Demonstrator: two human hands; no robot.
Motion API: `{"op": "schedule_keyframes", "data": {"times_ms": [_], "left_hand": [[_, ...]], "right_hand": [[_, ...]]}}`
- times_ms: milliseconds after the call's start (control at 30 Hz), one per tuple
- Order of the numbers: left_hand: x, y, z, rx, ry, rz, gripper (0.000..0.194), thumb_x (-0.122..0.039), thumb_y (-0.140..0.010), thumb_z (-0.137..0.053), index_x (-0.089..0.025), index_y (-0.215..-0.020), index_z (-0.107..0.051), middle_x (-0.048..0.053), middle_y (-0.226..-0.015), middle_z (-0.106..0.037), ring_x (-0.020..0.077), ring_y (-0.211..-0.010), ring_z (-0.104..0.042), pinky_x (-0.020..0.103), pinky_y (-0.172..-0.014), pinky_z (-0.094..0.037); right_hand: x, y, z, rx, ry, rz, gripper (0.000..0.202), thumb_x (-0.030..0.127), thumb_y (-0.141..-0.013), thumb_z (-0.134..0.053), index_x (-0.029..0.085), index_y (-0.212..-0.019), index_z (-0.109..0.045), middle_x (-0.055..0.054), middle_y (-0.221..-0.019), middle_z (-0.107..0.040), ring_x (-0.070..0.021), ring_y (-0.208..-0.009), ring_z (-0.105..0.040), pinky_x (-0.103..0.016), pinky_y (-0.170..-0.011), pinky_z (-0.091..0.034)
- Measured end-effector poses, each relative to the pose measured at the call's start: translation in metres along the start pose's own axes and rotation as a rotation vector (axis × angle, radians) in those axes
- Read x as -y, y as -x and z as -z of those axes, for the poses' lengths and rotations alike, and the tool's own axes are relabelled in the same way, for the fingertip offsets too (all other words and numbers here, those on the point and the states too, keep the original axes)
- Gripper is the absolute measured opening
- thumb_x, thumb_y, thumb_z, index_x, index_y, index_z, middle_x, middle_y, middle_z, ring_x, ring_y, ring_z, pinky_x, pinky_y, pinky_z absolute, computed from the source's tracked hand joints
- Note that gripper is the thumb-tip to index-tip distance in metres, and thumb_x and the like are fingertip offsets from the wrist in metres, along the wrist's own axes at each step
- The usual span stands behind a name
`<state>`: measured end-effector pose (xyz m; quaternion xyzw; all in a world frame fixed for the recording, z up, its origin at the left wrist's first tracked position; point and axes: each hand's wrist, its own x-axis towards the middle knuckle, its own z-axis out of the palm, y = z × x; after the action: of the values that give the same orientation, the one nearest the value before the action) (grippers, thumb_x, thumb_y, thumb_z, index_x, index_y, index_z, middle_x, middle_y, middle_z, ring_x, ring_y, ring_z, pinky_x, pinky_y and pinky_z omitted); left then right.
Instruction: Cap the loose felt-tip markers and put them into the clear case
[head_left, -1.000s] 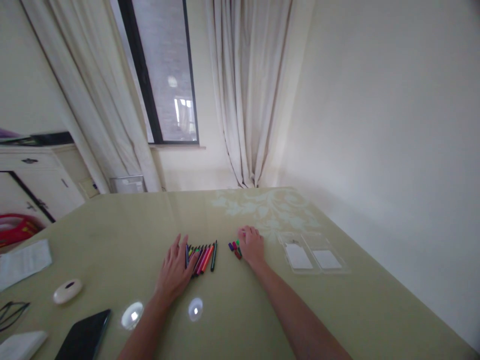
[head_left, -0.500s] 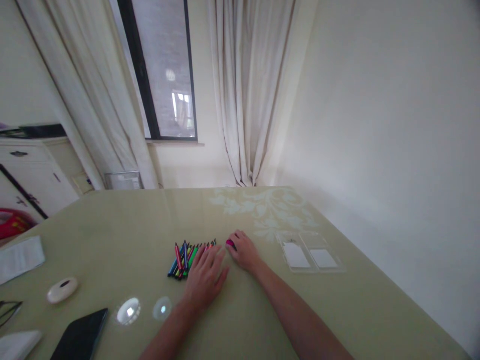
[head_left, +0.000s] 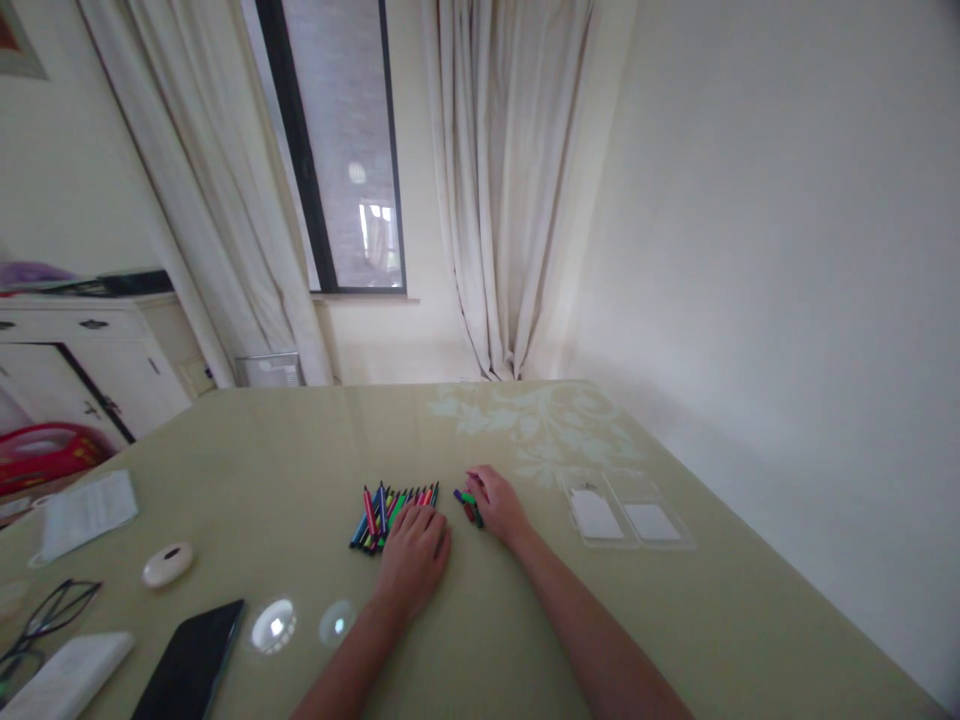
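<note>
Soft, muted light, round glare (head_left: 274,626) on the tabletop (head_left: 480,630), reflections in the window (head_left: 341,110), stretched edges, fine detail perhaps blurred

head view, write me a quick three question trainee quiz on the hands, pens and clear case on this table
1. Which hand covers some of the felt-tip pens: A) left, B) right?
2. True or false: the clear plastic case lies left of the pens.
3. Fill in: next to the right hand lie small coloured pen ____.

Key: 1. A, the left hand. 2. False, the clear plastic case lies right of them. 3. caps.
</note>
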<state>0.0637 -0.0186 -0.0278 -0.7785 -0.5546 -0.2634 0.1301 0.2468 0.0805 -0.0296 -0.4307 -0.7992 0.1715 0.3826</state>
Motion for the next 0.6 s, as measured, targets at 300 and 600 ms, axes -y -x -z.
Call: {"op": "schedule_keyframes", "data": {"times_ms": [300, 600], "left_hand": [[0.002, 0.0, 0.001, -0.004, -0.058, 0.12, 0.023, -0.019, -0.096, -0.05, -0.021, -0.09, -0.072, 0.011, -0.098, -0.072, 0.0298, -0.104, -0.064, 0.05, -0.109, -0.043], [-0.028, -0.007, -0.017, 0.063, 0.14, -0.133, 0.032, -0.02, -0.1, -0.05, -0.023, -0.127, -0.067, 0.009, -0.13, -0.07, 0.0245, -0.121, -0.062, 0.044, -0.113, -0.042]], "right_hand": [[0.0, 0.034, 0.053, -0.454, 0.212, -0.126, 0.034, 0.038, -0.103, -0.042, 0.02, -0.114, -0.069, -0.013, -0.118, -0.071, -0.0263, -0.114, -0.062, -0.042, -0.103, -0.043], [-0.077, 0.128, 0.15, -0.218, 0.795, -0.571, 0.048, 0.05, -0.097, -0.048, 0.021, -0.13, -0.069, -0.02, -0.145, -0.058, -0.0379, -0.122, -0.061, -0.053, -0.099, -0.045]]}}
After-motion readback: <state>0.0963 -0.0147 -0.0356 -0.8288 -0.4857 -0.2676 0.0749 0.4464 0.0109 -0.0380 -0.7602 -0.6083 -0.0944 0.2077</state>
